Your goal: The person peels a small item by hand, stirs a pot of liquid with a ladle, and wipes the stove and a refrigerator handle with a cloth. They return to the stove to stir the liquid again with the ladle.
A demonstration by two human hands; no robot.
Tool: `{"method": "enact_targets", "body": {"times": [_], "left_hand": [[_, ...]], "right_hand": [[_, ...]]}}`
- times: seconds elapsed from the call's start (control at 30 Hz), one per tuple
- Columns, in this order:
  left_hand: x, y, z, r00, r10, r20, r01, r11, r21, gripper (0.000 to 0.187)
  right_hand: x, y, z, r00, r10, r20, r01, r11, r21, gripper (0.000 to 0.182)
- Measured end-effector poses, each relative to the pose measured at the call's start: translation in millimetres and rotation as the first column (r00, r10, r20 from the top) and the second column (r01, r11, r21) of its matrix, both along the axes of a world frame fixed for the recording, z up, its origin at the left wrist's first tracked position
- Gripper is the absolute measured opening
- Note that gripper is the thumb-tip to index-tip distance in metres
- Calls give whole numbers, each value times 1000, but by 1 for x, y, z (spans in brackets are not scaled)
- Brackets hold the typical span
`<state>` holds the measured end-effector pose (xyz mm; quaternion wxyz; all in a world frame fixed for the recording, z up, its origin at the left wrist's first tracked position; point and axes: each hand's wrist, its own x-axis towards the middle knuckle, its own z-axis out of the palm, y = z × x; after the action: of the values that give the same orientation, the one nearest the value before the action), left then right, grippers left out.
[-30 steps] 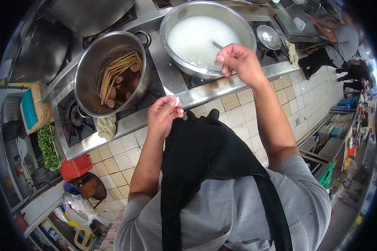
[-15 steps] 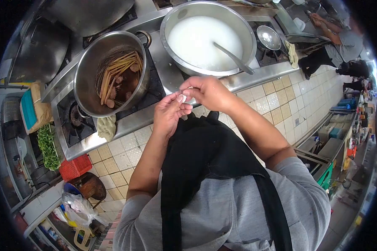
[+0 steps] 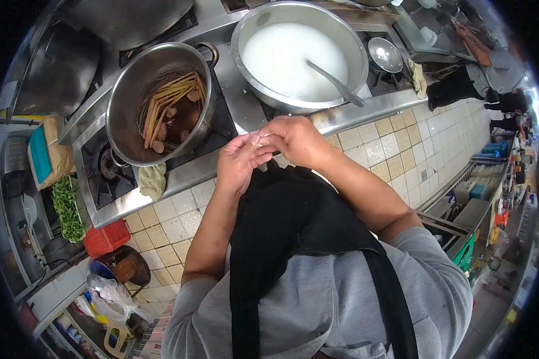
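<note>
In front of my apron, my left hand (image 3: 236, 160) and my right hand (image 3: 294, 141) meet with their fingertips together. Between them is a small whitish piece (image 3: 256, 140), mostly covered by the fingers; its kind I cannot make out. Both hands are closed in a pinch on it. Just beyond, on the stove, stands a wide metal basin (image 3: 239, 58) of white liquid (image 3: 284, 57), with a long metal handle (image 3: 336, 84) leaning out over its rim. Left of it is a deep steel pot (image 3: 118, 90) holding yellowish stalks (image 3: 161, 110), round brown pieces and dark liquid.
A folded cloth (image 3: 153, 182) hangs at the stove's front edge, and another cloth (image 3: 418, 79) lies at right. Leafy greens (image 3: 67, 209) and a red basket (image 3: 106, 238) are at left. Another person (image 3: 485, 72) works at the far right. A strainer-like metal bowl (image 3: 385, 55) sits on a burner.
My right hand has shifted slightly down and closer to my left, and the fingers now cover more of the whitish piece. The pots have not moved.
</note>
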<state>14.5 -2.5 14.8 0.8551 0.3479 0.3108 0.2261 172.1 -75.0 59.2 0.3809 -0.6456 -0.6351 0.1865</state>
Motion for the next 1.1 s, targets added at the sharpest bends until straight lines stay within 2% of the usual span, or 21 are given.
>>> {"method": "enact_targets", "body": {"times": [0.07, 0.1, 0.13, 0.17, 0.23, 0.27, 0.37, 0.43, 0.5, 0.57, 0.63, 0.67, 0.73, 0.87, 0.93, 1.1], "left_hand": [[-1, 2, 2, 1000, 2, 20, -3, 1000, 16, 24], [-3, 4, 3, 1000, 21, 7, -21, 1000, 16, 25], [-4, 5, 3, 999, 39, -7, -39, 999, 17, 25], [-5, 5, 3, 999, 37, -7, -37, 999, 17, 25], [-6, 5, 3, 999, 50, -15, -50, 999, 8, 25], [-5, 5, 3, 999, 50, -14, -50, 999, 8, 25], [-1, 3, 2, 1000, 21, 16, -21, 1000, -17, 25], [1, 2, 2, 1000, 2, 29, -2, 1000, 13, 26], [2, 2, -1, 999, -16, 31, 16, 1000, -3, 27], [3, 1, -2, 999, -35, 35, 35, 999, -17, 28], [4, -2, -1, 999, -42, -30, 42, 999, -4, 29], [4, -3, -3, 999, -42, -30, 42, 999, -6, 29], [4, -3, -10, 995, -95, -10, 96, 990, 106, 27], [3, 0, -14, 996, -93, -15, 94, 989, 112, 22], [2, 1, -15, 998, -44, 54, 43, 999, 19, 17], [-4, 4, -11, 995, 38, 97, -35, 999, -33, 16]], "right_hand": [[4, -1, 3, 999, -37, -38, 37, 999, 1, 9], [7, -2, 5, 962, -116, -248, 96, 991, -93, 12], [9, -4, 7, 875, -208, -438, 133, 971, -196, 14], [14, -5, 8, 874, -210, -438, 135, 971, -196, 14], [21, -5, 9, 672, -269, -690, 39, 943, -330, 17], [20, -5, 3, 642, -257, -722, 24, 949, -315, 17], [11, -7, 6, 585, -283, -760, -15, 933, -360, 15], [10, -9, -4, 610, -256, -750, -49, 932, -358, 14], [8, -9, -9, 652, -219, -726, -127, 912, -390, 15], [7, -8, -9, 689, -227, -689, -104, 909, -403, 14], [5, -9, -7, 814, -223, -536, -49, 894, -446, 13], [4, -9, -6, 814, -224, -536, -49, 893, -447, 13], [3, -8, -4, 842, -166, -513, -83, 900, -428, 13], [1, -7, 3, 841, -133, -525, -101, 913, -394, 13], [2, -7, 9, 747, -188, -637, -106, 913, -393, 13], [9, -9, -3, 648, -262, -715, -52, 922, -384, 19]]}}
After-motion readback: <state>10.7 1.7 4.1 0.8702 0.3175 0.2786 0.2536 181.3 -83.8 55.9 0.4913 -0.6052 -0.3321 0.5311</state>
